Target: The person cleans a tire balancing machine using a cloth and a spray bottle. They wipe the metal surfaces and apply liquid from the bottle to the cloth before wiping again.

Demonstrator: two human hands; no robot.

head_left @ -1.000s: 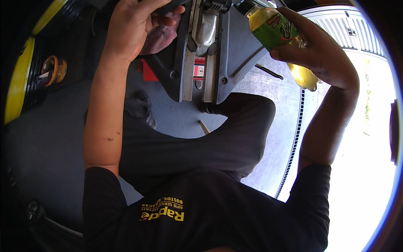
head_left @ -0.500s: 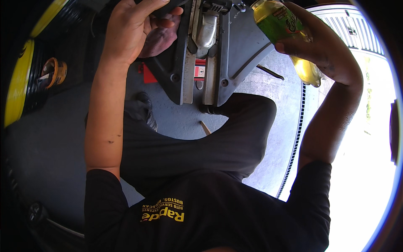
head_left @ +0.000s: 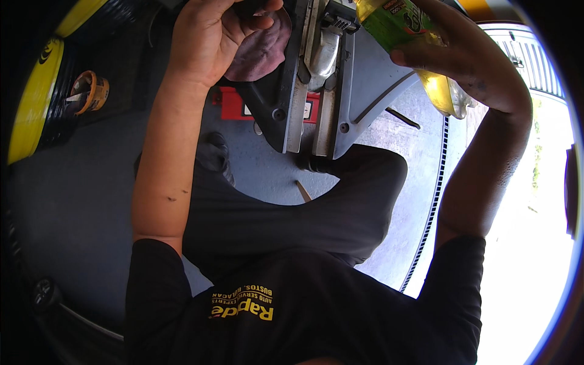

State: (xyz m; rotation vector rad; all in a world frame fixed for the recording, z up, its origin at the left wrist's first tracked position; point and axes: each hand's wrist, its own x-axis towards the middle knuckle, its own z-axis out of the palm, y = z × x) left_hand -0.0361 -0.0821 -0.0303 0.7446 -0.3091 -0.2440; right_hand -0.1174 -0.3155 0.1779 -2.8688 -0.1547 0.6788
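My right hand (head_left: 459, 58) is wrapped round a clear plastic bottle (head_left: 442, 94) with a green label and yellow liquid in it. The bottle lies tilted, its base toward me and its far end cut off by the top edge. My left hand (head_left: 210, 45) has its fingers curled at a dark object at the upper edge, too dark and cropped to name. Beside those fingers hangs a dull pink-purple cloth (head_left: 263, 56). Between my hands are a grey plastic-covered frame (head_left: 377, 73) with two metal rails and a silver metal part (head_left: 326, 53).
Below the frame sits a red box-like thing (head_left: 234, 104) on the grey floor. Yellow-and-black drums (head_left: 36, 100) stand at left, with an orange tub (head_left: 97, 91) by them. A wheeled thing (head_left: 44, 293) is at lower left. A floor grate (head_left: 435, 204) runs along the right.
The frame, cloth and my left hand now sit further right in the picture. My right hand and the bottle have shifted slightly up. Both grips look the same.
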